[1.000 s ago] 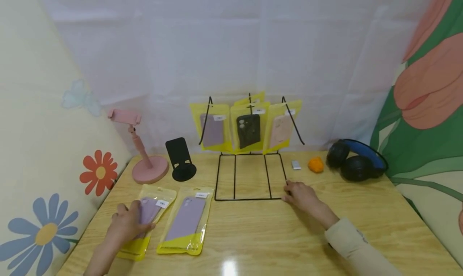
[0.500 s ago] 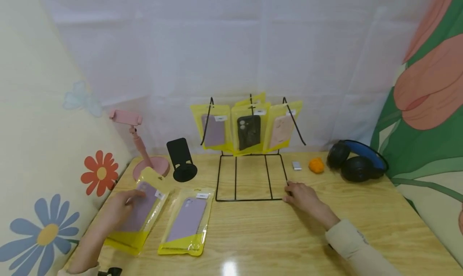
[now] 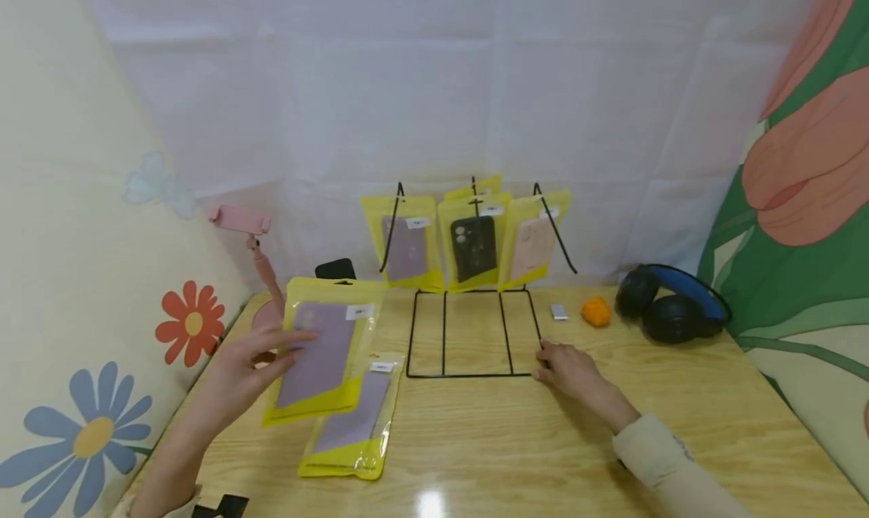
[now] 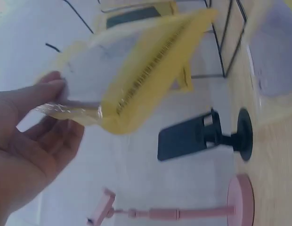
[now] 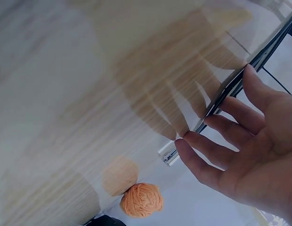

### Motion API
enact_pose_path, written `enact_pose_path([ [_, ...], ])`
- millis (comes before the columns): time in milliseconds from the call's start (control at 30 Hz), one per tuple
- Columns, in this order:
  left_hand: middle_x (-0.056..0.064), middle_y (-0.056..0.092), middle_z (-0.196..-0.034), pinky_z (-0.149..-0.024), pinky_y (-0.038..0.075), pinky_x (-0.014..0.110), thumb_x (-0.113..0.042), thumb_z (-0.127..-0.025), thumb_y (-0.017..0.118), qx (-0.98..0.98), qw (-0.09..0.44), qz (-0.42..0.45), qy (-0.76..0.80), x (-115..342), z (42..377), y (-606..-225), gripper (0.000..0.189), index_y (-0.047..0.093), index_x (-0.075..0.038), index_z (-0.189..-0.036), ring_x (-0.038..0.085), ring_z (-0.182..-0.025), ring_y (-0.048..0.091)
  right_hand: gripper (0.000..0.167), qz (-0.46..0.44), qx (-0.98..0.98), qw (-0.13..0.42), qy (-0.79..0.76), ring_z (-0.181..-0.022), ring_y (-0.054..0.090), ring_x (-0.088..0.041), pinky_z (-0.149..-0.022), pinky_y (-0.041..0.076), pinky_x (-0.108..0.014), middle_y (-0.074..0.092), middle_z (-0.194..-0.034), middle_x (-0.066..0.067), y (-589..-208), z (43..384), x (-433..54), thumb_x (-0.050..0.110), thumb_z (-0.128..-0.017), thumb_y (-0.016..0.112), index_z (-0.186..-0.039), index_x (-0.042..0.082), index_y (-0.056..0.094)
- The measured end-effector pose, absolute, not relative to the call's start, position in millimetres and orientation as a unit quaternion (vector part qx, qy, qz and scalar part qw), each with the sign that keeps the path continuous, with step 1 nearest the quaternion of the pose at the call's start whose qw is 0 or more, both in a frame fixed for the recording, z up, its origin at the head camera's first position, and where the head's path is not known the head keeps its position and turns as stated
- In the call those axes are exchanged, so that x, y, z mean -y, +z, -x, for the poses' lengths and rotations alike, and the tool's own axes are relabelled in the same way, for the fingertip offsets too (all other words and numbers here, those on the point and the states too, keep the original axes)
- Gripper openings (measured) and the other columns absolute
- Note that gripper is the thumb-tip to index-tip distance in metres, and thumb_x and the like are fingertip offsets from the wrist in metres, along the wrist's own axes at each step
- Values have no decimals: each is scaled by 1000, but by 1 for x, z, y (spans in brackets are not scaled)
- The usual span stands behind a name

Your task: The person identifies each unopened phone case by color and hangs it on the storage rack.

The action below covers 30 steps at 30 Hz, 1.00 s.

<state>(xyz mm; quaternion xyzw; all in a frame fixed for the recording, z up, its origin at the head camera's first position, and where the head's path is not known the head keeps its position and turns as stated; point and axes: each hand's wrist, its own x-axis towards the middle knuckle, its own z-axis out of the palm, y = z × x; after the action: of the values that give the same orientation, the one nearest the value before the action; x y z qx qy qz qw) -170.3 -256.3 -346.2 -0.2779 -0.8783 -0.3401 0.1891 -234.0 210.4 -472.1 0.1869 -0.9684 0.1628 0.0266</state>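
Note:
My left hand (image 3: 247,371) pinches a clear-and-yellow packaged purple phone case (image 3: 319,352), lifted over the table with its hang hole at the top. Behind it, partly covered, a second packaged purple phone case (image 3: 356,416) lies flat. In the left wrist view, the thumb and fingers (image 4: 47,92) grip the bag's edge. My right hand (image 3: 570,371) holds the right front corner of a black wire rack (image 3: 468,375) at its base; the fingertips meet the rod (image 5: 226,92) in the right wrist view. Packaged phone cases in purple (image 3: 406,250), black (image 3: 474,248) and pink (image 3: 532,248) hang from the rack.
At the left stand a pink phone stand (image 3: 265,265) and a black phone stand (image 4: 183,141), mostly hidden by the bag in the head view. Right of the rack lie a small silver-white piece (image 3: 559,312), an orange ball (image 3: 596,311) and headphones (image 3: 668,307).
My left hand has picked up the left packaged phone case from the table and carried it up and to the right, over the second one. The right hand stays at the rack.

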Motion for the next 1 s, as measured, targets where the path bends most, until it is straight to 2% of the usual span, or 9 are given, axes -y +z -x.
enact_pose_path([
  [100,-4,68,-106,-70,50,13,11,-80,70,847,186,310,-390,245,173,-346,37,72,-9,-111,3,-84,58,16,-189,968,28,164,-107,60,-44,-79,51,-52,55,-129,-29,-472,234,-211,19,-87,71,-95,5,69],
  [367,-5,66,-110,-67,50,24,-2,-92,62,804,69,277,-521,225,195,-357,29,66,-3,-121,10,-80,56,12,-194,966,30,166,-103,61,-44,-73,52,-51,56,-128,-29,-471,233,-211,19,-87,72,-82,10,64],
  [500,-5,64,-111,-69,49,24,-5,-92,63,800,58,258,-539,218,203,-364,29,66,-2,-121,11,-83,54,15,-200,965,28,166,-102,61,-45,-71,51,-50,55,-128,-30,-470,233,-211,19,-87,71,-79,10,62],
  [633,0,62,-108,-73,49,24,-10,-93,63,798,41,247,-548,214,211,-368,29,66,-5,-122,12,-87,53,13,-189,968,29,160,-104,61,-44,-76,52,-51,55,-129,-29,-470,232,-211,20,-87,71,-89,7,67],
  [767,6,58,-100,-70,46,26,-15,-96,61,804,35,250,-538,207,230,-370,30,65,-8,-124,15,-81,48,13,-185,969,35,159,-102,61,-43,-74,51,-51,55,-129,-29,-470,233,-213,20,-87,71,-84,9,65],
  [900,9,60,-110,-76,45,29,-20,-96,60,807,30,241,-538,201,251,-371,32,65,-11,-126,19,-89,49,21,-200,966,38,158,-99,62,-44,-68,51,-47,55,-128,-30,-472,234,-212,20,-87,72,-75,12,56],
  [1000,3,59,-128,-85,45,29,-25,-95,62,810,24,211,-546,196,267,-373,34,65,-17,-128,13,-106,51,25,-201,967,37,156,-98,62,-44,-65,49,-45,55,-128,-30,-472,234,-211,19,-87,72,-72,12,53],
])
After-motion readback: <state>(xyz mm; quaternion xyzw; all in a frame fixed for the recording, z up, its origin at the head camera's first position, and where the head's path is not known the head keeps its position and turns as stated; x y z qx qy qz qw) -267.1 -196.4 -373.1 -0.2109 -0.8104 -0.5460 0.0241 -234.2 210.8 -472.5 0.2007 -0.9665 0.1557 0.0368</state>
